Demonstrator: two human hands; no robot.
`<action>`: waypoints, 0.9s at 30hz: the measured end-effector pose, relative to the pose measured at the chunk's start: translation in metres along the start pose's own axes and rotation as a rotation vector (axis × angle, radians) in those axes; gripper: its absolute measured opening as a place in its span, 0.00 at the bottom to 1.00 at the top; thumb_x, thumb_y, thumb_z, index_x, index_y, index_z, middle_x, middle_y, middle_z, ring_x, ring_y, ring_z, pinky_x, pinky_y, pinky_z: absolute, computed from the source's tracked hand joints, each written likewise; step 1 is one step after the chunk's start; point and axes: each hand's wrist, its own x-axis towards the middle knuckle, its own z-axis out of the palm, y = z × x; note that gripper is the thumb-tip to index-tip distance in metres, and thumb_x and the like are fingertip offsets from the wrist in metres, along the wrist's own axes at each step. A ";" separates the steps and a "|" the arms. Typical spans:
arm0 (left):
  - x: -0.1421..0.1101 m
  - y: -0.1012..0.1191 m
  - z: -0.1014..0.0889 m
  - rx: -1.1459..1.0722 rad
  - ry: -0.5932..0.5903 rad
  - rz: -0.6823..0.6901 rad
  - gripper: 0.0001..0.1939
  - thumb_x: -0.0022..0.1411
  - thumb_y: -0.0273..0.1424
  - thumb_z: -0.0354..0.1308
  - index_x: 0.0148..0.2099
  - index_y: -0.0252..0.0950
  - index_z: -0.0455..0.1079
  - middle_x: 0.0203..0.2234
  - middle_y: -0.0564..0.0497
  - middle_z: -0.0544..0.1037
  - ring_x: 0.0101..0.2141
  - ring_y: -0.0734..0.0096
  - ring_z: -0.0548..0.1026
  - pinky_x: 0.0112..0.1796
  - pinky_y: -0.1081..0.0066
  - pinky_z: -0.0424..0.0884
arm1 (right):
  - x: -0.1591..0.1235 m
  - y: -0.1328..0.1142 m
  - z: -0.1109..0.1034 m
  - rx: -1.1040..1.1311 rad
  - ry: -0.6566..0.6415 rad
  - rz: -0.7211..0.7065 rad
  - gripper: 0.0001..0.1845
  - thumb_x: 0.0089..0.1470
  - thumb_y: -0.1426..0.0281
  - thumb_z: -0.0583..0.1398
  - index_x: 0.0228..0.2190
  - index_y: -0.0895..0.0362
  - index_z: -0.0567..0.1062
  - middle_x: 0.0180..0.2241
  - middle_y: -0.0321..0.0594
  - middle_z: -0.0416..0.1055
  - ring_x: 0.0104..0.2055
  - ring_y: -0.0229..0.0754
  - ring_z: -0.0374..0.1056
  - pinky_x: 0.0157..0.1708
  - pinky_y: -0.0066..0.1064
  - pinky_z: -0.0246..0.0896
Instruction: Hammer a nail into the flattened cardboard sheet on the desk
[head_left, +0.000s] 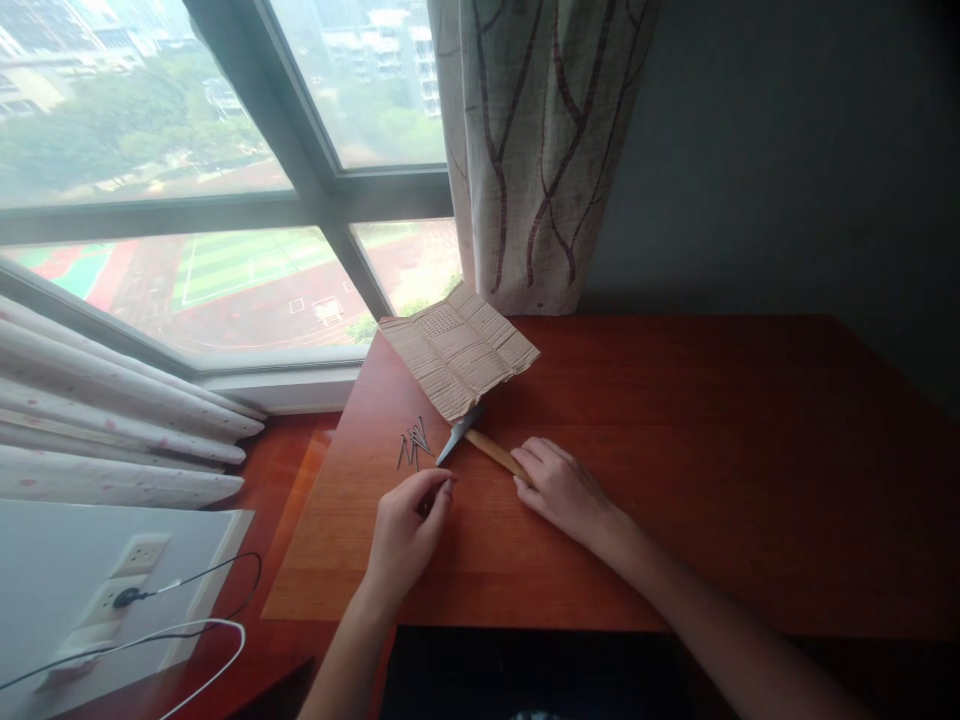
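A hammer [495,453] with a pale wooden handle and a grey metal head lies on the red-brown table. Curled over the end of its handle is my right hand [562,488]. My left hand [409,525] is just in front of the hammer head, thumb and forefinger pinched together; whatever may be between them is too small to make out. Several loose nails [414,443] lie in a small pile beyond the left hand, to the left of the hammer head. Behind the head rests a creased sheet of corrugated cardboard [469,345], partly touching it.
The table [675,480] stretches far to the right, and its left edge runs beside the window [255,270]. A patterned curtain [540,150] hangs behind the cardboard. At lower left, a wall socket [112,600] has a plug and cables.
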 end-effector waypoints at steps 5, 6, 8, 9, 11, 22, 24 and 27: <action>-0.001 0.007 0.004 -0.019 -0.013 0.022 0.09 0.67 0.33 0.57 0.40 0.35 0.77 0.27 0.51 0.80 0.26 0.71 0.76 0.30 0.74 0.69 | 0.007 -0.011 0.010 -0.031 0.022 0.059 0.10 0.58 0.77 0.60 0.42 0.60 0.76 0.40 0.46 0.73 0.43 0.50 0.71 0.46 0.41 0.71; -0.002 0.008 0.005 -0.023 -0.014 0.024 0.09 0.67 0.33 0.57 0.40 0.35 0.77 0.27 0.51 0.80 0.27 0.71 0.77 0.30 0.74 0.70 | 0.007 -0.013 0.011 -0.037 0.025 0.073 0.09 0.58 0.77 0.59 0.41 0.60 0.76 0.40 0.46 0.73 0.43 0.51 0.70 0.46 0.41 0.71; -0.004 0.011 0.006 -0.028 -0.018 0.032 0.09 0.68 0.32 0.57 0.40 0.35 0.77 0.27 0.51 0.80 0.27 0.72 0.76 0.30 0.74 0.70 | 0.008 -0.016 0.014 -0.039 0.033 0.099 0.09 0.58 0.77 0.59 0.41 0.59 0.75 0.39 0.46 0.73 0.43 0.51 0.70 0.45 0.41 0.70; -0.005 0.012 0.007 -0.029 -0.023 0.037 0.08 0.68 0.32 0.57 0.40 0.35 0.77 0.28 0.51 0.80 0.27 0.72 0.76 0.30 0.74 0.70 | 0.008 -0.017 0.015 -0.034 0.038 0.109 0.09 0.58 0.77 0.59 0.41 0.59 0.75 0.40 0.46 0.73 0.43 0.51 0.70 0.46 0.41 0.70; -0.007 0.014 0.009 -0.028 -0.034 0.045 0.08 0.68 0.32 0.57 0.39 0.36 0.77 0.28 0.51 0.80 0.27 0.72 0.76 0.30 0.74 0.70 | 0.007 -0.018 0.017 -0.014 0.050 0.121 0.09 0.58 0.77 0.59 0.41 0.58 0.74 0.40 0.46 0.73 0.43 0.50 0.70 0.46 0.41 0.70; -0.015 0.023 0.015 -0.008 -0.106 0.029 0.09 0.68 0.31 0.55 0.39 0.37 0.76 0.27 0.51 0.79 0.26 0.71 0.74 0.30 0.73 0.69 | 0.011 -0.048 0.038 0.018 0.165 0.271 0.09 0.56 0.77 0.61 0.37 0.54 0.67 0.38 0.45 0.71 0.41 0.50 0.70 0.40 0.40 0.70; -0.015 0.026 0.013 -0.010 -0.113 0.042 0.09 0.68 0.31 0.55 0.39 0.37 0.76 0.28 0.52 0.79 0.26 0.72 0.73 0.30 0.74 0.68 | 0.014 -0.056 0.042 0.014 0.180 0.298 0.11 0.55 0.77 0.62 0.36 0.53 0.66 0.38 0.43 0.71 0.40 0.49 0.71 0.39 0.39 0.70; -0.012 0.029 0.012 -0.019 -0.127 0.054 0.09 0.68 0.30 0.55 0.39 0.36 0.76 0.29 0.52 0.80 0.26 0.73 0.73 0.30 0.74 0.67 | 0.016 -0.065 0.045 0.017 0.158 0.333 0.10 0.56 0.77 0.60 0.36 0.53 0.66 0.37 0.43 0.71 0.38 0.48 0.71 0.37 0.37 0.69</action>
